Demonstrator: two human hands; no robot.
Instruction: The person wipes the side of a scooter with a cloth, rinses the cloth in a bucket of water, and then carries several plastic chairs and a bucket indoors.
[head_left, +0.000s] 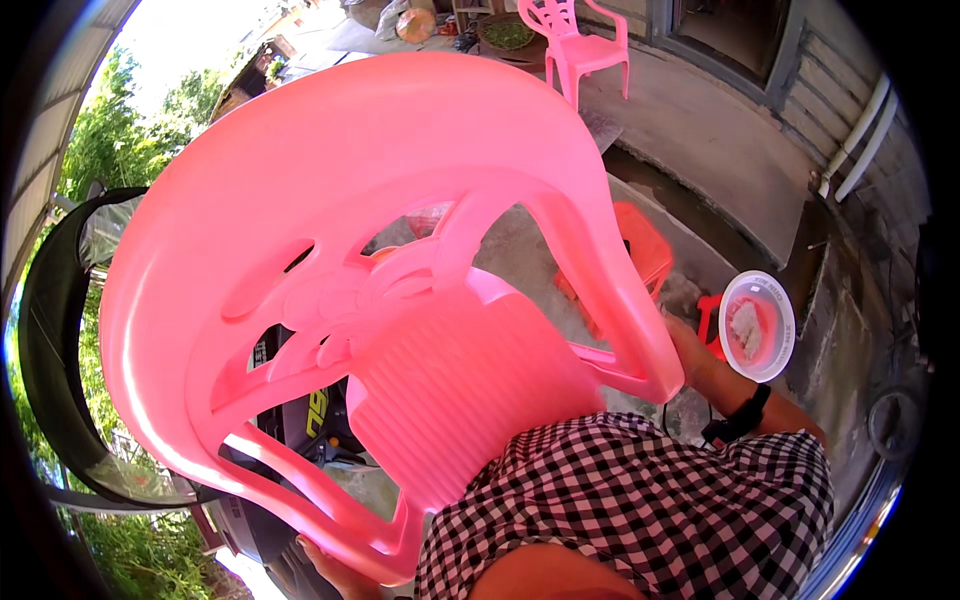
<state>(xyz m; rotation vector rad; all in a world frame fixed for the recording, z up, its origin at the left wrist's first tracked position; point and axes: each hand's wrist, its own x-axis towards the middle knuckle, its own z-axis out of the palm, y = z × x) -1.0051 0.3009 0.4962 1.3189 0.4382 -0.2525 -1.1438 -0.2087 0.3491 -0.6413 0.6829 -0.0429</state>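
A pink plastic armchair (465, 352) fills the middle of the view, close in front of my torso. Its broad curved backrest faces up toward me, and the ribbed seat reaches my checked shirt. At the lower left, my left hand (337, 571) grips the outer side of one armrest, with the thumb showing at its edge. My right hand (680, 341) is at the other armrest on the right, its fingers hidden behind the plastic. A dark band circles my right wrist.
A white basin (757, 326) with pale contents sits on a red stool (709, 326) at right. Beyond the armrest stands an orange-red stool (643, 251). Another pink chair (581, 49) is on the concrete ahead, near a doorway. A dark vehicle (289, 427) with a canopy is at left.
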